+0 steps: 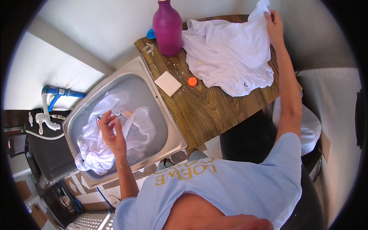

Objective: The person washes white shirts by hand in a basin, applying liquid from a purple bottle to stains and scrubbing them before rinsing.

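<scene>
My right hand pinches a raised corner of a white garment at the far right of the wooden tabletop. The rest of that garment lies in a loose, folded heap on the wood. My left hand hovers over the metal sink, its fingers loosely curled and apart, with nothing visible in them. Below it, a wet white cloth with a coloured print partly showing lies bunched and spread in cloudy water. Some of the cloth is hidden behind my left hand.
On the wooden tabletop stand a purple bottle, a pale square block, an orange cap and a blue scoop-like piece. A white tap on blue pipe is left of the sink. White fabric hangs at right.
</scene>
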`<state>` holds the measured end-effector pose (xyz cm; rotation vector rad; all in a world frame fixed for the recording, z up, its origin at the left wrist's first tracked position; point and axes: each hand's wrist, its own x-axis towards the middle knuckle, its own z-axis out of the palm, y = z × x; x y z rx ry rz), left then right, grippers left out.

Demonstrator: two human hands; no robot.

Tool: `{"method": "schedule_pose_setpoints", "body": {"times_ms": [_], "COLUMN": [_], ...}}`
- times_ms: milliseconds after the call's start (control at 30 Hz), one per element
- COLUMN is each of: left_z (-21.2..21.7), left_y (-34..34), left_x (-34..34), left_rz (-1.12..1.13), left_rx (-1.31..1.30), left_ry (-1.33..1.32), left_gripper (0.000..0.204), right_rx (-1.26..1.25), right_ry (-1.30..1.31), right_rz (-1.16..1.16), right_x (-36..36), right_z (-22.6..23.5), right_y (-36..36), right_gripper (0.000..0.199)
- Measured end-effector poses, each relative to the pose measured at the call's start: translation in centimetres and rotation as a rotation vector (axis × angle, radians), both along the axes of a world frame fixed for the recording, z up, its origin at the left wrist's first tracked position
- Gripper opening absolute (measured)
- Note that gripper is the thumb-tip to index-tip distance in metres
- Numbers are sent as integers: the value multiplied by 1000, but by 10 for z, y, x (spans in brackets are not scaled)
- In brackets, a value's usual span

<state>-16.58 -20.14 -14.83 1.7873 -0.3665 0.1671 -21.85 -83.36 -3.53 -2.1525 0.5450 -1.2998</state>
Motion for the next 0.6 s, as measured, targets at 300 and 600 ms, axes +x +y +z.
{"method": "schedule_pose_setpoints", "body": {"times_ms": [300,600], "left_z": [-23,-2], "left_y": [-40,-153], "left_x": [-1,-23], "left_rz": [-411,-861], "left_rx": [-8,-219], "left_ry": [139,-79], "left_gripper": [31,43], "right_rx": [-445,-497], "right_ry": [-107,-180], "right_rz": [-193,-243], "right_x": [-92,-187], "right_z": [151,244], "right_y": [94,189], "right_gripper": [30,26]}}
